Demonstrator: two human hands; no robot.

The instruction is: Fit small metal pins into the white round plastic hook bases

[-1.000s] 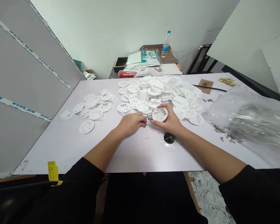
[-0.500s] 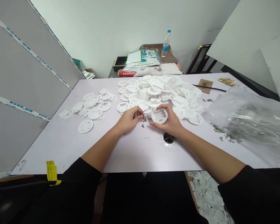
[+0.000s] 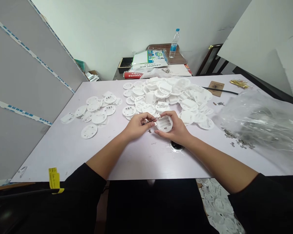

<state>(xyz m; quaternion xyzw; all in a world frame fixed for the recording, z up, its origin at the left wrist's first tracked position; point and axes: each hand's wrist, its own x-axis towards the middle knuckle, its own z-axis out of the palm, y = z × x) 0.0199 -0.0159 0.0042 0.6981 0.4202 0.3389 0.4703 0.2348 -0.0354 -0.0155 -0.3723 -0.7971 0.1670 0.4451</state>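
Observation:
My right hand holds a round white plastic disc with slots, just above the white table. My left hand is closed in a pinch on a small metal contact piece, whose tip touches the disc's left edge. A few loose metal pieces lie on the table right under my hands. A big heap of white discs lies just behind my hands. A smaller group of discs lies to the left.
A round cable hole sits in the table near my right wrist. A clear plastic bag with scattered metal clips lies at right. A water bottle, papers and boxes stand behind the table. Grey panels lean at left.
My left hand lifted off the table with a metal piece and brought it to the disc. My right hand moved the disc slightly left and nearer to me.

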